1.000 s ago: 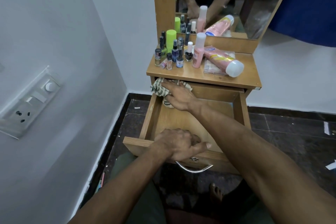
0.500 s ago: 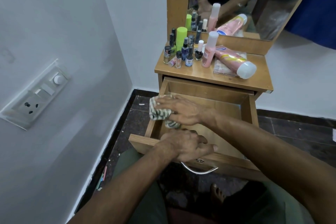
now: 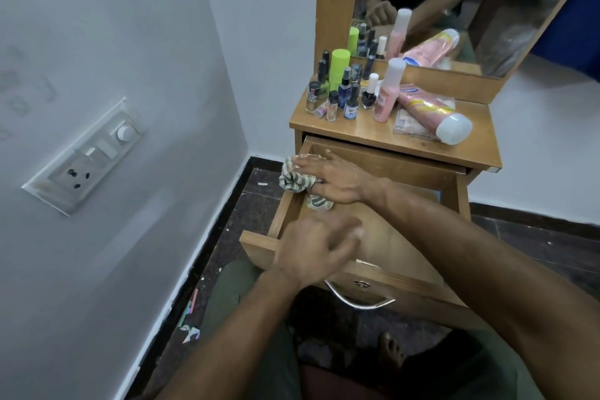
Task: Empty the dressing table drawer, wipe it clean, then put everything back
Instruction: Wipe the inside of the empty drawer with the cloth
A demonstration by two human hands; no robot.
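your right hand (image 3: 337, 180) bunches the soft, limp striped cloth (image 3: 293, 179) in curled fingers against the drawer (image 3: 281, 217) wall, left hand (image 3: 316, 252) blurred, fingers loose.

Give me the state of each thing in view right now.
drawer: pulled open, no items visible inside
cloth: bunched, at the drawer's left wall
right hand: presses cloth
left hand: blurred, over the drawer front
bottles: upright on tabletop
pink tube: lying down
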